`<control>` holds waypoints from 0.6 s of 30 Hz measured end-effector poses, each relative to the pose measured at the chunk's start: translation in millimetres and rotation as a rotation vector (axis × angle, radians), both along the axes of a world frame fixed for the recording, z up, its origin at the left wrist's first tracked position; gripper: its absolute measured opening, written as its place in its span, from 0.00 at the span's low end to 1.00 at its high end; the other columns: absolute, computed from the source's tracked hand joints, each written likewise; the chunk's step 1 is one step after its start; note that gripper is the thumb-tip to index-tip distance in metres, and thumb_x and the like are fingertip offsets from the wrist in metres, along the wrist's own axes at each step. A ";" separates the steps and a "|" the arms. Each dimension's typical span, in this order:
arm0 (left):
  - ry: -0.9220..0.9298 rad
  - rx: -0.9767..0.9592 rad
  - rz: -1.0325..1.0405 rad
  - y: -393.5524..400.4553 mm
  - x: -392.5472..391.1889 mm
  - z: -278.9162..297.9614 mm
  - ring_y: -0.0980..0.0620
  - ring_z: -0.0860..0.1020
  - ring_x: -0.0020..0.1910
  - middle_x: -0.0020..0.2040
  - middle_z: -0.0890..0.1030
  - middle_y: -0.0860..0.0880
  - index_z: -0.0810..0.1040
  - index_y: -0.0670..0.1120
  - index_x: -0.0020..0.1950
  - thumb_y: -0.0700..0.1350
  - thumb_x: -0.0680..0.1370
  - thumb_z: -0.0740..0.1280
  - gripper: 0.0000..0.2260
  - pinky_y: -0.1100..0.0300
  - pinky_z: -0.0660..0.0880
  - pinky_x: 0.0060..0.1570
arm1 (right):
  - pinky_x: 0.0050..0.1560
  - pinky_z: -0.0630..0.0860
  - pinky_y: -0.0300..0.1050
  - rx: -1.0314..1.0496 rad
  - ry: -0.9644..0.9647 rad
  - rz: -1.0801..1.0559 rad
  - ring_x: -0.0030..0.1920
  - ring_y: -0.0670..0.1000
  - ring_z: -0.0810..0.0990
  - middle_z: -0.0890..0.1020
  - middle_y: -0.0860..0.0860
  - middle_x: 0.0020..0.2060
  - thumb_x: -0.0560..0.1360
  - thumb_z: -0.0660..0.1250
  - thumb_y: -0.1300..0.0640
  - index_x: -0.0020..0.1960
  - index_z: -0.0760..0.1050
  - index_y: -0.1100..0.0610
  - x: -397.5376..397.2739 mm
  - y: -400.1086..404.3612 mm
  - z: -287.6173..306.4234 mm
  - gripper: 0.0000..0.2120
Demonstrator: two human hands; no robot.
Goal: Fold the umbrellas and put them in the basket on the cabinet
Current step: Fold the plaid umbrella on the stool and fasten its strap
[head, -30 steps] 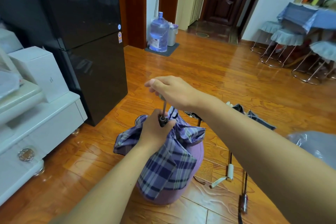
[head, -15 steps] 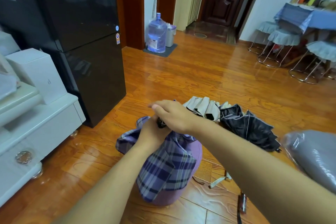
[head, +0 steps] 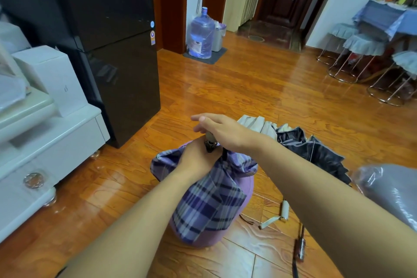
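- Progress is early: we judge the plaid umbrella (head: 209, 196), upright on the floor (head: 237, 88), half collapsed.
- Our left hand (head: 198, 156) grips its bunched cloth; our right hand (head: 222, 130) presses the handle, fingers straight.
- Black umbrella (head: 316, 153) lies unfolded beside it; we see no basket.

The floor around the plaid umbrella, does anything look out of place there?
Yes. A black umbrella lies half-collapsed on the wooden floor to the right of the plaid umbrella, its canopy crumpled and loose. A strap trails on the boards beside it.
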State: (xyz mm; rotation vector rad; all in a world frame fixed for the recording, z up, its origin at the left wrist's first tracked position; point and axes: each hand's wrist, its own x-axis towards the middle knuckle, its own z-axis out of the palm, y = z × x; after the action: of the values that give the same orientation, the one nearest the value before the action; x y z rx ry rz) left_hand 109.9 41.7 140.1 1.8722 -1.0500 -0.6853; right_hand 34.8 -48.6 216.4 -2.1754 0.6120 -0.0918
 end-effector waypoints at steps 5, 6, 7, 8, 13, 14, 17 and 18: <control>-0.030 -0.010 -0.047 -7.8 -0.7 -12.3 0.50 0.81 0.48 0.44 0.80 0.52 0.77 0.45 0.60 0.64 0.67 0.60 0.30 0.51 0.79 0.45 | 0.72 0.65 0.46 -0.097 0.081 0.000 0.71 0.50 0.71 0.76 0.51 0.70 0.87 0.49 0.49 0.74 0.71 0.55 -4.8 4.3 -21.9 0.21; -0.021 -0.019 -0.053 -8.9 0.4 -16.1 0.51 0.81 0.50 0.45 0.80 0.52 0.76 0.44 0.61 0.64 0.65 0.59 0.32 0.50 0.80 0.48 | 0.72 0.65 0.46 -0.096 0.075 -0.007 0.72 0.50 0.70 0.75 0.51 0.70 0.87 0.49 0.49 0.74 0.71 0.55 -6.2 4.9 -26.2 0.21; 0.008 -0.036 -0.050 -8.6 0.2 -16.1 0.52 0.82 0.50 0.46 0.80 0.52 0.76 0.43 0.61 0.62 0.67 0.62 0.30 0.53 0.81 0.48 | 0.72 0.64 0.46 -0.090 0.070 -0.011 0.72 0.50 0.70 0.75 0.50 0.71 0.87 0.49 0.49 0.74 0.71 0.54 -6.6 4.8 -27.9 0.21; 0.031 -0.049 -0.037 -5.9 -0.3 -13.0 0.56 0.82 0.48 0.45 0.81 0.53 0.76 0.42 0.62 0.57 0.71 0.68 0.25 0.59 0.80 0.44 | 0.72 0.64 0.45 -0.081 0.069 -0.014 0.71 0.49 0.70 0.75 0.50 0.71 0.87 0.49 0.49 0.74 0.72 0.54 -6.1 3.5 -27.4 0.21; 0.159 -0.069 -0.151 2.3 13.0 -11.7 0.69 0.77 0.48 0.54 0.79 0.59 0.68 0.50 0.71 0.43 0.75 0.77 0.28 0.75 0.73 0.40 | 0.73 0.62 0.43 0.036 0.090 -0.005 0.71 0.46 0.69 0.73 0.46 0.72 0.87 0.50 0.45 0.74 0.71 0.50 -3.2 -9.0 -24.6 0.22; 0.164 -0.063 -0.173 5.1 16.8 -11.1 0.68 0.77 0.50 0.55 0.79 0.59 0.67 0.52 0.72 0.44 0.75 0.77 0.29 0.75 0.74 0.43 | 0.74 0.62 0.45 0.051 0.079 -0.008 0.71 0.46 0.69 0.72 0.45 0.72 0.86 0.50 0.44 0.75 0.71 0.49 -2.9 -9.6 -26.0 0.22; 0.195 -0.093 -0.184 11.2 27.4 -12.8 0.65 0.79 0.58 0.60 0.81 0.59 0.70 0.52 0.72 0.47 0.76 0.76 0.26 0.65 0.75 0.58 | 0.76 0.62 0.46 0.035 0.035 -0.022 0.72 0.45 0.69 0.72 0.46 0.73 0.86 0.49 0.43 0.77 0.67 0.51 0.8 -10.1 -27.7 0.24; 0.195 -0.132 -0.163 13.2 29.9 -11.8 0.62 0.79 0.60 0.60 0.82 0.59 0.72 0.53 0.71 0.48 0.78 0.74 0.23 0.60 0.75 0.62 | 0.75 0.63 0.45 0.049 0.039 -0.017 0.71 0.45 0.69 0.72 0.47 0.73 0.86 0.49 0.43 0.78 0.66 0.52 1.6 -9.1 -26.0 0.25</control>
State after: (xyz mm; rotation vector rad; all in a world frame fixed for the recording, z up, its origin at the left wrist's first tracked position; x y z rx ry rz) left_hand 139.7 54.9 128.3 1.5850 -1.1006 -0.8528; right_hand 36.4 -57.7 190.4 -2.1288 0.6484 -0.0429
